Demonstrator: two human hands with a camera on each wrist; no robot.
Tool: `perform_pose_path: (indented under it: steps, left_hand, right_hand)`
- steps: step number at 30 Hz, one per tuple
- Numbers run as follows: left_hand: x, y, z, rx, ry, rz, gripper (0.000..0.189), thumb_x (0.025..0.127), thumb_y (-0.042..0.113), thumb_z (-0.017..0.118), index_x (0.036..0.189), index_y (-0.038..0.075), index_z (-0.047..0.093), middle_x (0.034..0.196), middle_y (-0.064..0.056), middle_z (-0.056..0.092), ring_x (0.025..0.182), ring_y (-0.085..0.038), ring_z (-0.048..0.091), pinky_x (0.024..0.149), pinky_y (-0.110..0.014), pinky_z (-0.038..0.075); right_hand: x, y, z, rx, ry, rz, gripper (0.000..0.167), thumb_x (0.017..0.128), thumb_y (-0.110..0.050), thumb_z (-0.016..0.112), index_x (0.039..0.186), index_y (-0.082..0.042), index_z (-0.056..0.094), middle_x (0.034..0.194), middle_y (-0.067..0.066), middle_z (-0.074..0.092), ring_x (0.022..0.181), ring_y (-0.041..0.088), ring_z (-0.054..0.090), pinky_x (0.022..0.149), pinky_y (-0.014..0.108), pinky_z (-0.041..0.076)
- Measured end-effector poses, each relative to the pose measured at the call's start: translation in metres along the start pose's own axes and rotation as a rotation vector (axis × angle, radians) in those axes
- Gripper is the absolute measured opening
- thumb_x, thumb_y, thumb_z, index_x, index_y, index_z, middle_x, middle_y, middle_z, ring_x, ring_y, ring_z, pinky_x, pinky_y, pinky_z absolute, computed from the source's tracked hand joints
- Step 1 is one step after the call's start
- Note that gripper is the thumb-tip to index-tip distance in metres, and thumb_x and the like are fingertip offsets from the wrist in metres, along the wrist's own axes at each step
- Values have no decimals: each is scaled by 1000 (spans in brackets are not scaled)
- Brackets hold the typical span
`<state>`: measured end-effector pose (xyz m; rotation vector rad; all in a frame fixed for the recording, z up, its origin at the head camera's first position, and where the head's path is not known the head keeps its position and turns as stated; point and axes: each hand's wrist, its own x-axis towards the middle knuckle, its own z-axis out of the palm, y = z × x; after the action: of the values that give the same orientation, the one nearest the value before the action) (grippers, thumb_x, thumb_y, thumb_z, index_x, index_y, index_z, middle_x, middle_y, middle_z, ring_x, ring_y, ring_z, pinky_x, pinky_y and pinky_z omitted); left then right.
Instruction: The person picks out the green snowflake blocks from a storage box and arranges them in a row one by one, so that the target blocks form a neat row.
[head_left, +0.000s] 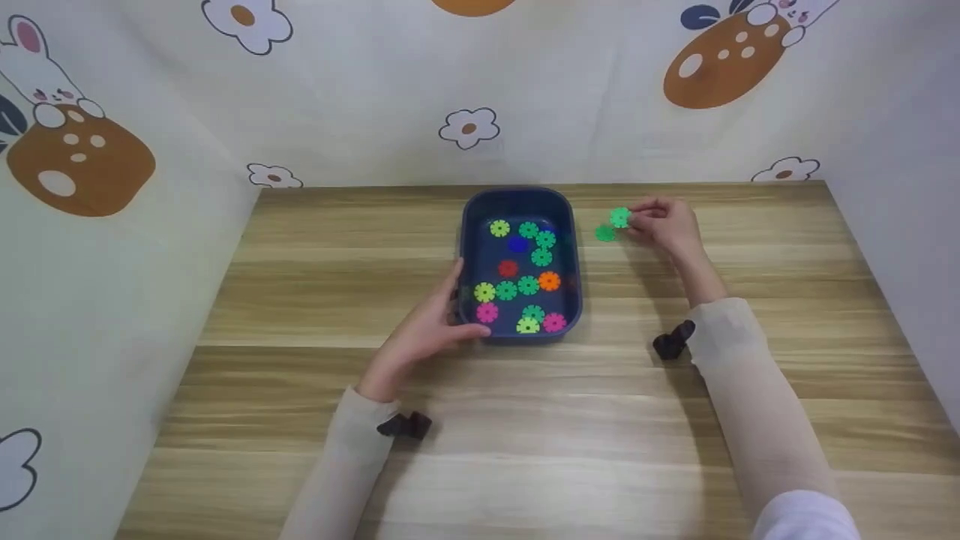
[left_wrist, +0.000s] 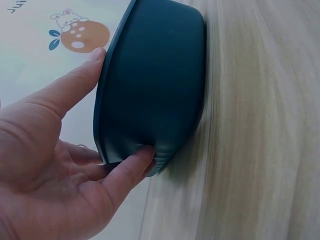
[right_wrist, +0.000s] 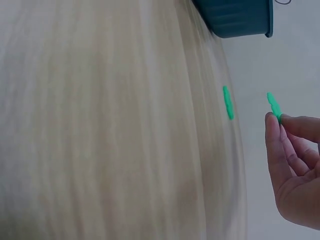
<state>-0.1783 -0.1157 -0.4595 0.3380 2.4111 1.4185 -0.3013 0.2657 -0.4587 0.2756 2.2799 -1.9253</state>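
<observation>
A dark blue plastic bin (head_left: 517,339) stands on the table with several notched plastic discs in it, such as a red disc (head_left: 508,268) and an orange disc (head_left: 549,281). My left hand (head_left: 426,327) grips its near left corner, the thumb on the near rim and the fingers along the left side. Close up in the left wrist view, this hand (left_wrist: 65,165) spans the bin's wall (left_wrist: 155,75). To the right of the bin, my right hand (head_left: 670,226) pinches a green notched disc (head_left: 620,217) between thumb and fingertips, raised off the table. Another green disc (head_left: 605,233) lies flat below it.
The wood-grain table (head_left: 337,300) meets a printed cloth backdrop (head_left: 562,112) just beyond the bin. Side panels rise at left and right. A small black device (head_left: 405,426) is strapped at the left wrist, another black device (head_left: 673,340) at the right.
</observation>
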Motion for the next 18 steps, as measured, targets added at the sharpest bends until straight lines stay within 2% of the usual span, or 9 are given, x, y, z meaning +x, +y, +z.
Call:
perform_pose_path:
  steps: [3, 8, 18]
  left_hand:
    - [0, 0, 0, -8, -3, -6, 112, 81, 24, 83, 162, 18, 5, 169, -11, 11, 148, -34, 35, 119, -44, 37]
    - [-1, 0, 0, -6, 1, -1, 111, 82, 24, 83, 162, 18, 5, 169, -10, 10, 149, -34, 34, 121, -45, 33]
    - [0, -2, 0, 3, 5, 6, 111, 82, 25, 83, 162, 17, 6, 169, -10, 10, 149, -33, 33, 122, -44, 32]
  right_hand:
    - [-3, -1, -1, -15, -9, 15, 31, 93, 2, 63, 122, 13, 57, 80, -9, 68, 75, 1, 69, 79, 19, 60]
    - [-9, -5, -3, -21, -11, 53, 32, 93, 5, 61, 123, 15, 55, 80, -6, 67, 75, 3, 68, 79, 20, 60]
    - [0, 9, -6, -72, -9, 64, 33, 94, 4, 61, 126, 13, 55, 85, -6, 67, 79, 0, 67, 82, 19, 60]
